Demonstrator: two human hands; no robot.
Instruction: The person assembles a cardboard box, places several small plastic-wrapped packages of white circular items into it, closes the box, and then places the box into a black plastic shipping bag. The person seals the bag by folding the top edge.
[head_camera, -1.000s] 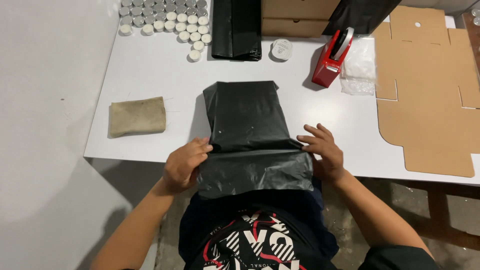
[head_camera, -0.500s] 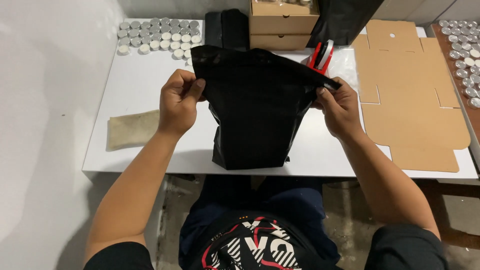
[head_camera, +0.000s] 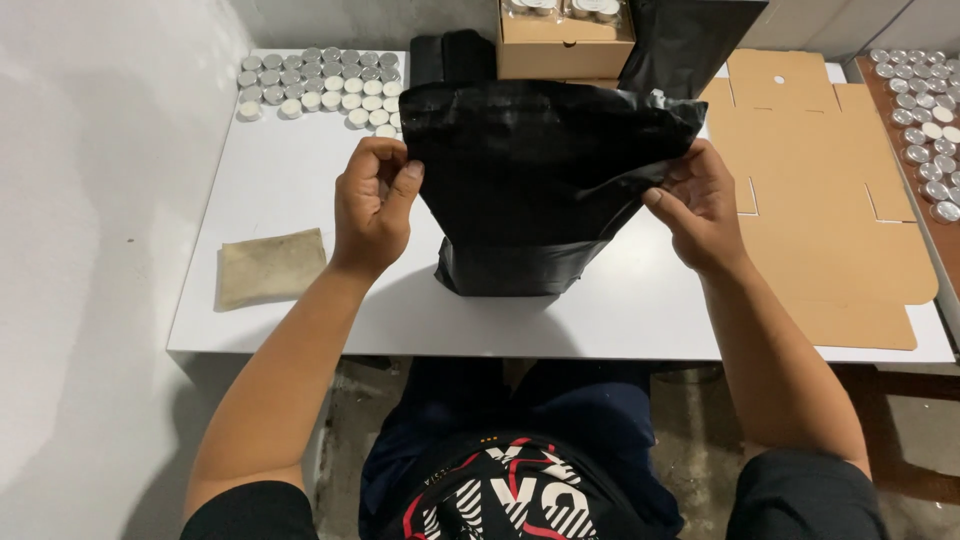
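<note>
Black plastic bag held upright over the white table, mouth at top, bottom edge resting on or just above the tabletop, can't tell which. Left hand pinches the bag's top left corner, thumb pressed against curled fingers. Right hand pinches the top right corner the same way, film bunched between thumb and fingertips. Bag sits between both hands, stretched taut across the top.

Risks, as I read it:
- Thin film under tension: pulling the corners further apart could tear the rim at the right pinch, where it's already crumpled.
- Grip is on corners only; slick film could slip out of one pinch and the bag flops sideways.
- Open cardboard box sits just behind at 12 o'clock; a swing forward could knock it.
- Rows of small round tins at 10 o'clock, more tins at 2 o'clock; a dropped bag corner could sweep them.

Flat cardboard blank at 3 o'clock, folded cloth at 8 o'clock, both well apart from the bag.
</note>
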